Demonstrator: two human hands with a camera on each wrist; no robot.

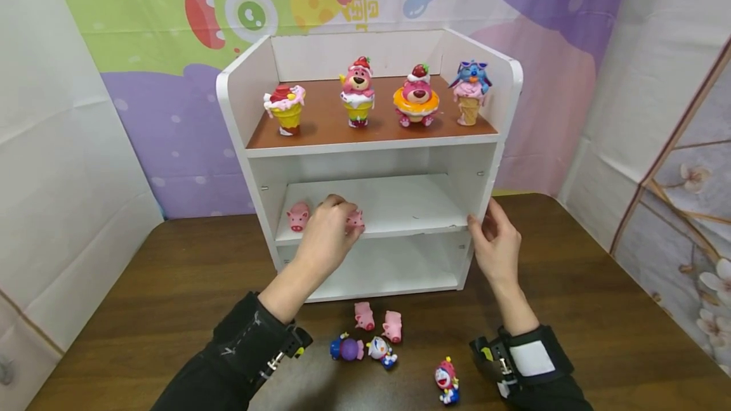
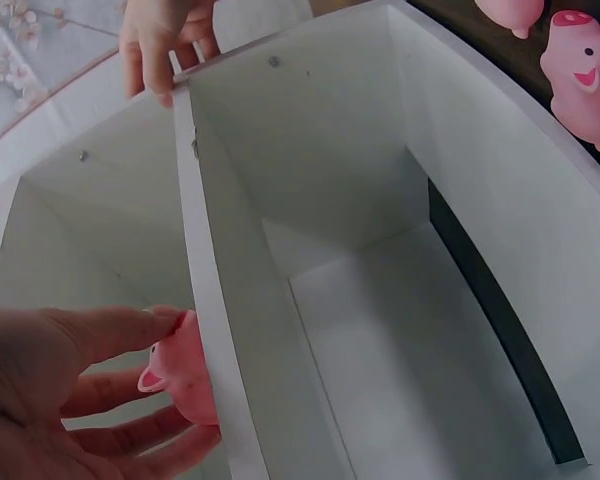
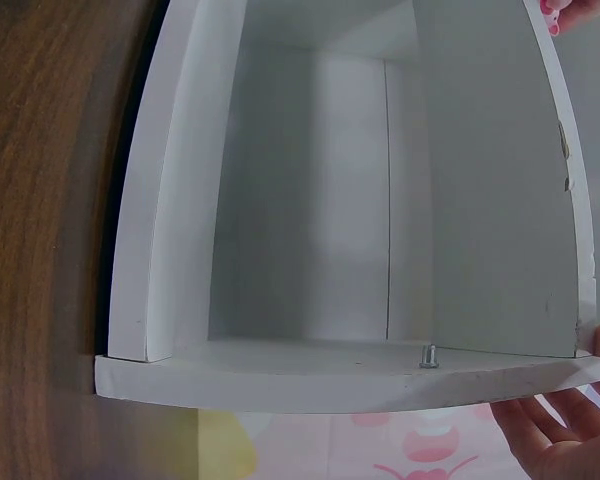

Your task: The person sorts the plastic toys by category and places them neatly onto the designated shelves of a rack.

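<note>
Nearest you are your black sleeves: the right sleeve (image 1: pixel 562 392) carries a white patch (image 1: pixel 532 358), while the left sleeve (image 1: pixel 200 373) bears pale marks too small to read. On the brown table (image 1: pixel 188 284), a pink-hooded figure (image 1: pixel 447 380) lies near your right cuff. Farther in, a blue-and-purple figure (image 1: pixel 347 348) and a white-and-blue figure (image 1: pixel 382 352) lie side by side, with two loose pigs (image 1: pixel 363 316) just beyond them.

Your left hand (image 1: pixel 325 227) is at the middle level of the white shelf unit (image 1: pixel 371 147), its thumb and fingers gripping a pink pig (image 1: pixel 355 218) right at the front edge. That hand blocks part of the middle shelf from the head view; to its left sits another pig (image 1: pixel 297 216). Your right hand (image 1: pixel 498 246) grips the unit's right side panel, thumb toward the front edge, fingers around the outer face. In the bottom compartment, a metal peg (image 3: pixel 429 356) juts from that panel.

On the brown top shelf, left to right, stand a yellow cone (image 1: pixel 287 113), a bear in a cone (image 1: pixel 358 92), a bear in an orange ring (image 1: pixel 416 99) and a blue figure on a cone (image 1: pixel 471 92).

Farthest back hangs a printed cloth (image 1: pixel 171 125); you can see yellow lettering (image 1: pixel 363 10) on it, too incomplete to read.
</note>
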